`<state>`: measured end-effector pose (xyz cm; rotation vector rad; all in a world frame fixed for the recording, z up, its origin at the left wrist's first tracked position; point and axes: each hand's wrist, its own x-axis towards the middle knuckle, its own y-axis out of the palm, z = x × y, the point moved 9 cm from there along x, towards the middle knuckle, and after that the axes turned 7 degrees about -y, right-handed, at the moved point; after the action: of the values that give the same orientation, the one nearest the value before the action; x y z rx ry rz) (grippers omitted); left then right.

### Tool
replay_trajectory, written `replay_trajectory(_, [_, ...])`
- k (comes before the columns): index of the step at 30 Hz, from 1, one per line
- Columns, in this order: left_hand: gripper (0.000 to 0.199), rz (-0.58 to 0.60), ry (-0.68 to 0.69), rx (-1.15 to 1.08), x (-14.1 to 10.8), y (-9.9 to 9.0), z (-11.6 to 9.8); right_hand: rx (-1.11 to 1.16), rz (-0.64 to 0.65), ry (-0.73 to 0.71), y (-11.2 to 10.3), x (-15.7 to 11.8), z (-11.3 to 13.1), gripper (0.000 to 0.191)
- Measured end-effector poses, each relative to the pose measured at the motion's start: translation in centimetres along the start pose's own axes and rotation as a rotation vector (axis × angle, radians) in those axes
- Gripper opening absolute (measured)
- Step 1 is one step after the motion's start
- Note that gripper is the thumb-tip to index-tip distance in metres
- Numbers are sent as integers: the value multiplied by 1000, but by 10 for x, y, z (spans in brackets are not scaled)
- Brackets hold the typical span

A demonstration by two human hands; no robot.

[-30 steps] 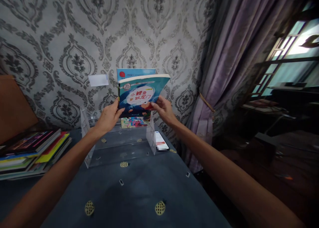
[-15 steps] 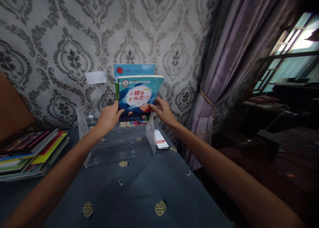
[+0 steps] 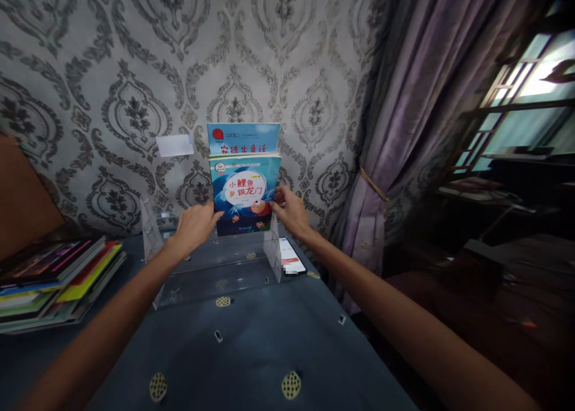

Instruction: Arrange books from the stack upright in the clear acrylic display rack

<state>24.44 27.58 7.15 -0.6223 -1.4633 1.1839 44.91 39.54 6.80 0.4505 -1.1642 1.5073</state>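
A blue book with a white oval and red title (image 3: 245,189) stands upright between my two hands. My left hand (image 3: 196,225) grips its lower left edge, thumb on the front. On the right edge, my right hand (image 3: 290,210) holds it with thumb in front and fingers behind. Directly behind rises a taller light-blue book (image 3: 245,134), its lower part hidden. Both books are at the back of a clear plastic stepped rack (image 3: 215,279), whose side panels show left and right of them.
Stacked books and magazines (image 3: 58,279) lie at the left beside a brown board (image 3: 27,195). A phone (image 3: 291,258) lies right of the rack. Patterned wallpaper with a white label (image 3: 174,145) is behind; a tied curtain (image 3: 381,159) hangs right.
The front book has moved down and slightly left, from tilted to nearly level, with both hands on it. More of the rear book's title now shows. The view has shifted slightly.
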Motion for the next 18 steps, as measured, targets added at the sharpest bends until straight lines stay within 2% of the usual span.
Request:
replay_trajectory(5, [49, -13, -45, 20, -2, -3, -2, -6, -1, -5, 1, -6, -3, 31])
replay_trajectory(10, [56, -22, -107, -24, 0, -5, -1, -7, -63, 8, 0, -4, -10, 45])
replay_trajectory(18, [45, -9, -78, -85, 5, -3, -1, 24, -72, -14, 5, 1, -14, 39])
